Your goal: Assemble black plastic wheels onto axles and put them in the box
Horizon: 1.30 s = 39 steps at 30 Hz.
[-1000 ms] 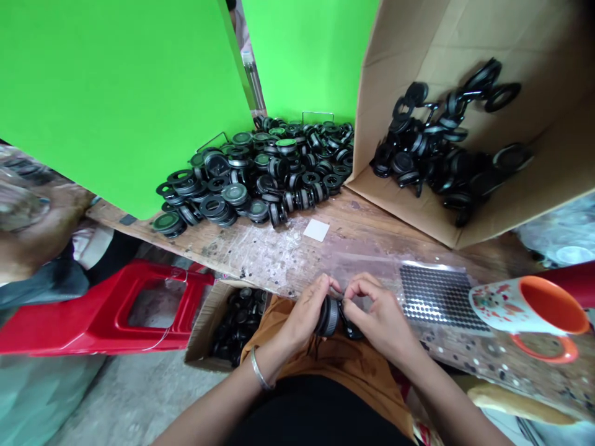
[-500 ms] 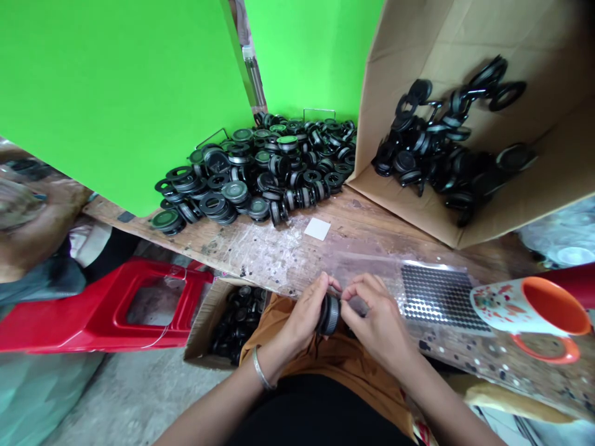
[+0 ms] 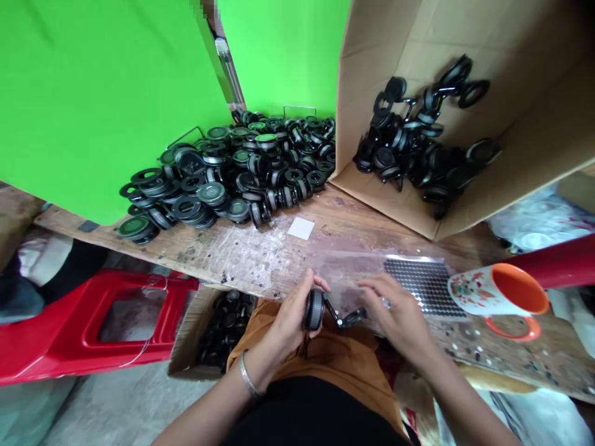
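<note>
My left hand [image 3: 292, 316] is closed around a black round part with a ribbed rim [image 3: 314, 310], held above my lap at the table's edge. From this part a shiny black jointed arm [image 3: 340, 323] sticks out to the right, bent at its joint. My right hand [image 3: 395, 313] is just beyond the arm's end, apart from it, with fingers loosely stretched and thumb apart; I see nothing in it. Beside that hand, a clear sheet with rows of small black dots [image 3: 409, 279] lies on the wooden table [image 3: 232, 254].
Many similar black round parts [image 3: 211, 195] are heaped by green panels [image 3: 93, 111]. More lie in a large cardboard box [image 3: 385, 207] and a lower box [image 3: 181, 353]. A white square [image 3: 301, 228], an orange-and-white mug [image 3: 483, 291] and a red stool [image 3: 88, 322] are nearby.
My right hand has moved right, away from the round part, and its fingers have spread. The jointed arm now shows between my hands. The whole view has shifted slightly.
</note>
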Available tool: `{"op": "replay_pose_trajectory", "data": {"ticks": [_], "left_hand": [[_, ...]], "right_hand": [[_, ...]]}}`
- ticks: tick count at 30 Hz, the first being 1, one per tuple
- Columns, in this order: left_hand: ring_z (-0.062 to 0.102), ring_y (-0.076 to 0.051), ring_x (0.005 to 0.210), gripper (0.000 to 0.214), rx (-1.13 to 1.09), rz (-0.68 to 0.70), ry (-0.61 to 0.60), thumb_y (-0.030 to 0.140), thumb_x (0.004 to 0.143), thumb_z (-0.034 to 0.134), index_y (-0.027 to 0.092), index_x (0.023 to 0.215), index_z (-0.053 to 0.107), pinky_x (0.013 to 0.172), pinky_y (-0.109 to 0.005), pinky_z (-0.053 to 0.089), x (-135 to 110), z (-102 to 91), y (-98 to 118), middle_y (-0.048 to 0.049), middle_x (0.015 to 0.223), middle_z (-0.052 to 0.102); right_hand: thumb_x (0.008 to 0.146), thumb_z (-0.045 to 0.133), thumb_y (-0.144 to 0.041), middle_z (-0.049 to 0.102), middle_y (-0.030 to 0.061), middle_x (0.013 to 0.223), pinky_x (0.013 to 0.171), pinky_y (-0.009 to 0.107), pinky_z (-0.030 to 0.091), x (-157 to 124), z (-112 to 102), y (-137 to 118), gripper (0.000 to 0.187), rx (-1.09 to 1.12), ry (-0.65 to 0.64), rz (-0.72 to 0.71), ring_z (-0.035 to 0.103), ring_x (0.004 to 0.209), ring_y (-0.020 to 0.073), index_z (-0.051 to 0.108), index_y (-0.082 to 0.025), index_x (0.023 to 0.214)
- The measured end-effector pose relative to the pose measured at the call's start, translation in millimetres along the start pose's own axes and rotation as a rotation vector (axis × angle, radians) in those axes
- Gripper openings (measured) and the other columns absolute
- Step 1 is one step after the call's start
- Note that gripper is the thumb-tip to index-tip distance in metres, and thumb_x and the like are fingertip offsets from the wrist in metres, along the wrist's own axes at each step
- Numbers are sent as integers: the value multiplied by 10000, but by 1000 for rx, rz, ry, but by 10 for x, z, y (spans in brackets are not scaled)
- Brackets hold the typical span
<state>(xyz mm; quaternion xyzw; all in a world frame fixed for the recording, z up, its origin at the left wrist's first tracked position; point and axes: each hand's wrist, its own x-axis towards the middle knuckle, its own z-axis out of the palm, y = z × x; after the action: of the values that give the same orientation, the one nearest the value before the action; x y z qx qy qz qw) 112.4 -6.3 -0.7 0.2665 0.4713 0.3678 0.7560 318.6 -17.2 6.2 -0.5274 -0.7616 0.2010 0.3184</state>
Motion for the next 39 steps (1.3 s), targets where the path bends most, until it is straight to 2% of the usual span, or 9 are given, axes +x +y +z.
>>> {"op": "replay_pose_trajectory", "data": {"ticks": [2, 6, 11, 18, 22, 25, 29, 32, 39], "left_hand": [[371, -75, 333, 471, -28, 12, 3, 650, 870, 430, 198, 874, 564, 282, -143, 271, 20, -3, 31, 51, 486, 443], [381, -70, 338, 477, -71, 29, 22, 656, 856, 454, 190, 867, 555, 287, -136, 270, 41, -21, 62, 46, 501, 457], [385, -73, 340, 489, -90, 34, 28, 670, 833, 483, 187, 860, 559, 289, -138, 281, 49, -15, 60, 42, 483, 471], [360, -71, 313, 504, -52, 110, 92, 685, 830, 469, 188, 812, 553, 282, -151, 246, 33, -10, 65, 59, 462, 432], [346, -77, 324, 484, 56, 208, 172, 661, 853, 451, 192, 810, 563, 300, -177, 252, 13, -37, 48, 62, 477, 413], [392, -81, 435, 479, 183, 325, 226, 620, 879, 447, 174, 772, 585, 397, -189, 307, -6, -46, 59, 30, 565, 466], [464, -123, 623, 447, 329, 467, 250, 523, 932, 409, 168, 736, 597, 600, -219, 390, -39, -21, 92, -4, 667, 514], [473, -141, 667, 396, 392, 511, 252, 464, 943, 413, 176, 746, 600, 652, -233, 390, -74, 5, 111, -7, 697, 520], [447, -143, 654, 369, 410, 505, 244, 440, 939, 425, 182, 726, 581, 640, -233, 366, -131, 33, 129, 4, 678, 493]], "right_hand": [[903, 510, -219, 630, 66, 848, 736, 302, 464, -47, -104, 314, 143, -161, 82, 152, 597, 793, 188, 636, -166, 861], [847, 493, -200, 587, 47, 739, 669, 299, 410, -163, -142, 719, 153, -364, -9, 266, 561, 695, 189, 572, -185, 716], [825, 445, -191, 580, 49, 735, 627, 286, 357, -175, -77, 761, 178, -450, -82, 263, 536, 676, 180, 538, -203, 673], [747, 493, -143, 571, 42, 694, 608, 291, 334, -106, -86, 739, 121, -551, -161, 298, 512, 650, 181, 477, -215, 651], [769, 510, -151, 548, 39, 710, 653, 311, 384, -113, -70, 599, 124, -462, -49, 220, 515, 691, 198, 474, -217, 670], [818, 523, -147, 564, 56, 837, 774, 342, 432, -80, -24, 269, 88, -218, 76, 16, 540, 837, 209, 518, -204, 751], [842, 551, -116, 549, 81, 1018, 917, 420, 413, -13, 123, -227, 85, -66, 118, -162, 509, 1025, 229, 548, -199, 825], [834, 548, -88, 547, 80, 1024, 933, 453, 410, 14, 257, -386, 108, -67, 142, -188, 494, 1054, 239, 554, -195, 827], [793, 573, -87, 565, 82, 985, 847, 437, 456, 14, 392, -384, 107, -85, 107, -107, 514, 978, 239, 557, -192, 804]]}}
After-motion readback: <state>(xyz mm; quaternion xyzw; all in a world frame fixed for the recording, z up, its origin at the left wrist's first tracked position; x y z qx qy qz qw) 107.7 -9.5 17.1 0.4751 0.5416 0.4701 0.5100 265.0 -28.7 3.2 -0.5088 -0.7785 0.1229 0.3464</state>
